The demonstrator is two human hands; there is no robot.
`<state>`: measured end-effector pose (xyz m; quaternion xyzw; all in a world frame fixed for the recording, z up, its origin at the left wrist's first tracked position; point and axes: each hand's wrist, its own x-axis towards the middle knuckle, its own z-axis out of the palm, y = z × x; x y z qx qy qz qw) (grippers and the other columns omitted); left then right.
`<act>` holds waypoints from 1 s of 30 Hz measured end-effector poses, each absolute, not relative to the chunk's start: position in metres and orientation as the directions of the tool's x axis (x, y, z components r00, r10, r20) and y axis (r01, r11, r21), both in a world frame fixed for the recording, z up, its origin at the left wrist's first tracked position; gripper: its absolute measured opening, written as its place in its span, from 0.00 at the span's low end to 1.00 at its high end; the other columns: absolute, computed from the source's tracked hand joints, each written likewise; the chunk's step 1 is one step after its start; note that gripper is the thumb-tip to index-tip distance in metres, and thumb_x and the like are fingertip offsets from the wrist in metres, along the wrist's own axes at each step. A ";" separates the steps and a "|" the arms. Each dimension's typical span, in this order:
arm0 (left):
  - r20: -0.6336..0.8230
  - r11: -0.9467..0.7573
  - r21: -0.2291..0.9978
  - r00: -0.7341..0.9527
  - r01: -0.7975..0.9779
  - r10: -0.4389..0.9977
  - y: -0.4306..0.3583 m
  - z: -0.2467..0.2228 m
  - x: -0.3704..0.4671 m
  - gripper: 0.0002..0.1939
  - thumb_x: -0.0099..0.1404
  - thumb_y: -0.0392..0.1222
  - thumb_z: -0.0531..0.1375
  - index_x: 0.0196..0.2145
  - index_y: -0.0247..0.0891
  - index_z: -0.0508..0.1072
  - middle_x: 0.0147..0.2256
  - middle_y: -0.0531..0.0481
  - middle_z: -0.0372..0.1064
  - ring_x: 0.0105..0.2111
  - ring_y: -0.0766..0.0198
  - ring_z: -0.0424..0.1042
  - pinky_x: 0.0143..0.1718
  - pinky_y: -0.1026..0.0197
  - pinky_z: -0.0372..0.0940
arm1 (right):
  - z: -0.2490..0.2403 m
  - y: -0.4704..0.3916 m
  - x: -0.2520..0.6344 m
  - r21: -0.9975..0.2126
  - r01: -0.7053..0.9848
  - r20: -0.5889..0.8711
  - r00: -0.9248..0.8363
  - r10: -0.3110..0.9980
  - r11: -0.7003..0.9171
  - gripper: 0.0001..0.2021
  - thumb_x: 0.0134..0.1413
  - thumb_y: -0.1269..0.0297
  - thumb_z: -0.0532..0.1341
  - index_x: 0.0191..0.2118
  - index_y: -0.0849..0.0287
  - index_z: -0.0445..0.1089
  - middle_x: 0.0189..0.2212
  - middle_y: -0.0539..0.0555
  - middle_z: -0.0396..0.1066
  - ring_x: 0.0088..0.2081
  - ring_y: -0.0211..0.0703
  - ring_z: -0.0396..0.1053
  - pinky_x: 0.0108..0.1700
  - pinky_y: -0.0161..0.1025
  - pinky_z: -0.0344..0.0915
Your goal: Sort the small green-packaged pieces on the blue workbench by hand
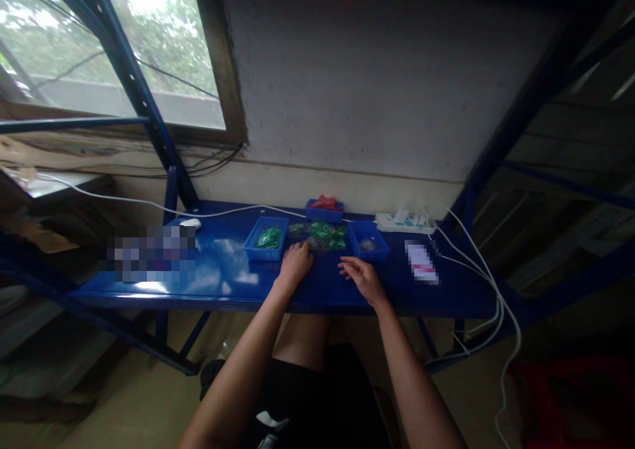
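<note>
My left hand [297,262] rests palm down on the blue table, between a blue bin of green pieces [269,237] and a loose pile of small green packets [325,235]. Its fingers reach the pile's near left edge, loosely apart, and nothing shows in them. To the right, my right hand [364,279] hovers over or lies on the table just below another blue bin [368,241], which holds a few small clear or grey pieces. Its fingers point left, slightly curled and apart, with nothing visible between them.
Behind the pile stands a small blue bin of red pieces [325,208]. A white power strip [404,222] with cables lies at the back right, near a pixelated phone-like item [421,262]. Another pixelated item [151,254] is at the left. Blue rack posts [133,79] flank the table [213,290].
</note>
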<state>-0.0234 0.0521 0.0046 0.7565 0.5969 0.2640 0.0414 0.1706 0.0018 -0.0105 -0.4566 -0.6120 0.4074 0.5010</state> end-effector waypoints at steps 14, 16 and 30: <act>0.329 -0.280 0.759 0.025 0.588 0.944 0.013 0.014 -0.014 0.08 0.61 0.38 0.52 0.33 0.37 0.71 0.31 0.48 0.74 0.32 0.61 0.72 0.33 0.64 0.63 | -0.011 0.004 0.170 -0.948 0.191 0.250 -0.053 0.967 0.256 0.17 0.50 0.55 0.60 0.43 0.57 0.71 0.37 0.56 0.75 0.36 0.44 0.72 0.34 0.38 0.67; 0.345 -0.349 0.878 0.071 0.327 0.936 0.007 0.008 -0.006 0.07 0.60 0.39 0.53 0.30 0.36 0.70 0.28 0.49 0.73 0.28 0.63 0.71 0.31 0.65 0.63 | -0.010 0.005 0.171 -0.941 0.194 0.279 -0.015 0.960 0.277 0.19 0.48 0.54 0.62 0.45 0.57 0.69 0.41 0.57 0.73 0.38 0.45 0.72 0.35 0.38 0.67; 0.229 -0.249 0.961 0.161 0.117 0.960 0.000 -0.002 -0.002 0.13 0.56 0.48 0.58 0.32 0.34 0.72 0.24 0.50 0.73 0.23 0.66 0.67 0.24 0.66 0.57 | -0.009 0.003 0.167 -0.897 0.312 0.267 -0.183 0.946 0.314 0.09 0.51 0.58 0.58 0.29 0.58 0.69 0.27 0.51 0.72 0.31 0.41 0.69 0.37 0.38 0.64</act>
